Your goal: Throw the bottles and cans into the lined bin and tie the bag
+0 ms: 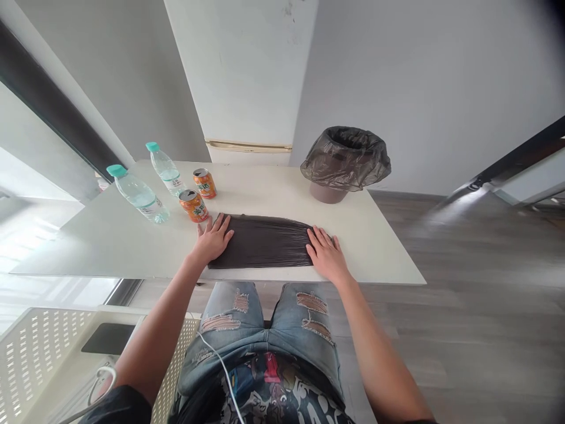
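A dark, thin plastic bag [267,242] lies flat in a wide strip, creased lengthwise, along the near edge of the worktop [377,253].

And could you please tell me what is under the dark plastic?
The dark plastic lies on the white table, whose surface directly beneath is covered, so anything there cannot be seen. The left hand and right hand rest on its ends.
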Motion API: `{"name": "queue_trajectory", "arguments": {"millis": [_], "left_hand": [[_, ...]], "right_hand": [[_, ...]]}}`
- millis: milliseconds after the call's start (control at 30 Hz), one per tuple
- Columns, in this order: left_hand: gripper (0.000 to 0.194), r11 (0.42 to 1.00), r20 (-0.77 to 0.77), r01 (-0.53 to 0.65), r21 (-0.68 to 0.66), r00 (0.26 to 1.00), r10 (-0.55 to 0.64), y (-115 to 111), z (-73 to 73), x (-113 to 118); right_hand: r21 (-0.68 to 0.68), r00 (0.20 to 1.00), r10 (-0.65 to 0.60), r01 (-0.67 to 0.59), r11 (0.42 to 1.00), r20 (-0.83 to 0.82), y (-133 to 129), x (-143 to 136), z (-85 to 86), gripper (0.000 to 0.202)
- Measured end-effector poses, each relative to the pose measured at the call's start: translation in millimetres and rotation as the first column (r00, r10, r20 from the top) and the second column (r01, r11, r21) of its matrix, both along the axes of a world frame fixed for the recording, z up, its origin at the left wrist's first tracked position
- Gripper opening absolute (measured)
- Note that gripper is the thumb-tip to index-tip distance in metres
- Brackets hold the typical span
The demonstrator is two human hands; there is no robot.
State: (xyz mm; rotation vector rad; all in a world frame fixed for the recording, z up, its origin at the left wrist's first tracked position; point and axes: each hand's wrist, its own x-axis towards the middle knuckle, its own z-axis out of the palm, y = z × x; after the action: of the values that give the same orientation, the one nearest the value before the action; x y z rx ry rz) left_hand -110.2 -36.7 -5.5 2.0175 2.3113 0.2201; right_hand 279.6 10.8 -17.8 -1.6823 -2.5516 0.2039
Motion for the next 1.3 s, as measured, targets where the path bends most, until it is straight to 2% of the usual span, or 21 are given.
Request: {"name": "queue_trajectory", "arguments": {"millis": [167, 300, 433, 500, 533, 633, 733, 833, 867, 967, 1033, 1133, 1233, 1300], "left_hand": [[0.066, 0.997, -0.035, 0.069, 0.018, 0.997, -0.069, 2.5, 6.6, -2.3], [0.067, 0.993, -0.052, 0.064, 0.099, 0.997, -0.059, -18.9, 10.8, 13.1], [0.062, 0.978, -0.021, 0.034, 0.204, 0.999, -0.030, -55.0, 11.6, 46.7], [0.057, 0.968, 0.006, 0.097, 0.231, 0.995, -0.101, -74.2, 10.4, 72.5], [0.055, 0.960, 0.020, 0.154, 0.232, 0.986, -0.163, -82.8, 9.7, 86.2], [0.061, 0.920, 0.052, 0.336, 0.202, 0.934, -0.352, -99.7, 8.3, 119.4], [0.076, 0.888, 0.043, 0.435, 0.149, 0.894, -0.445, -102.0, 6.1, 126.3], [0.084, 0.876, 0.018, 0.471, 0.101, 0.880, -0.475, -98.1, 0.1, 110.6], [0.087, 0.874, 0.012, 0.476, 0.095, 0.878, -0.479, -97.4, -2.6, 104.0], [0.090, 0.870, 0.003, 0.481, 0.109, 0.875, -0.484, -98.8, -9.1, 89.8], [0.091, 0.856, 0.013, 0.502, 0.123, 0.862, -0.507, -101.4, -10.2, 86.5], [0.093, 0.814, 0.048, 0.566, 0.128, 0.816, -0.575, -104.8, -6.3, 85.9], [0.098, 0.772, 0.068, 0.623, 0.127, 0.771, -0.634, -106.7, -0.8, 83.3], [0.099, 0.771, 0.062, 0.621, 0.142, 0.772, -0.633, -108.0, 0.2, 79.2]], "right_hand": [[-0.009, 0.998, -0.060, 0.060, 0.998, 0.002, -7.6, 1.7, 0.6, 0.067], [-0.033, 0.982, -0.190, 0.190, 0.981, -0.008, -19.3, 2.9, 3.1, 0.072], [-0.007, 0.908, -0.419, 0.419, 0.908, -0.028, -42.7, -7.2, 7.2, 0.080], [-0.002, 0.881, -0.472, 0.472, 0.882, -0.033, -63.0, -18.5, 9.5, 0.084], [-0.006, 0.887, -0.461, 0.461, 0.887, -0.032, -75.6, -24.6, 11.1, 0.085], [-0.026, 0.950, -0.309, 0.308, 0.951, -0.045, -115.4, -35.6, 19.1, 0.078], [-0.004, 0.987, -0.075, 0.075, 0.997, -0.139, -136.3, -21.5, 30.6, 0.057], [0.120, 0.980, 0.102, -0.082, 0.989, -0.172, -124.6, 15.9, 35.1, 0.043], [0.168, 0.976, 0.158, -0.133, 0.977, -0.149, -116.0, 28.9, 33.3, 0.047], [0.237, 0.946, 0.320, -0.300, 0.924, -0.049, -92.3, 52.7, 18.9, 0.077], [0.234, 0.926, 0.378, -0.365, 0.901, -0.013, -84.6, 50.1, 7.3, 0.089], [0.243, 0.899, 0.438, -0.423, 0.873, -0.006, -82.5, 26.8, -1.8, 0.092], [0.252, 0.872, 0.487, -0.464, 0.850, -0.038, -78.5, 2.1, 0.4, 0.083], [0.240, 0.840, 0.539, -0.511, 0.825, -0.065, -72.7, -7.5, 3.9, 0.073]]}}
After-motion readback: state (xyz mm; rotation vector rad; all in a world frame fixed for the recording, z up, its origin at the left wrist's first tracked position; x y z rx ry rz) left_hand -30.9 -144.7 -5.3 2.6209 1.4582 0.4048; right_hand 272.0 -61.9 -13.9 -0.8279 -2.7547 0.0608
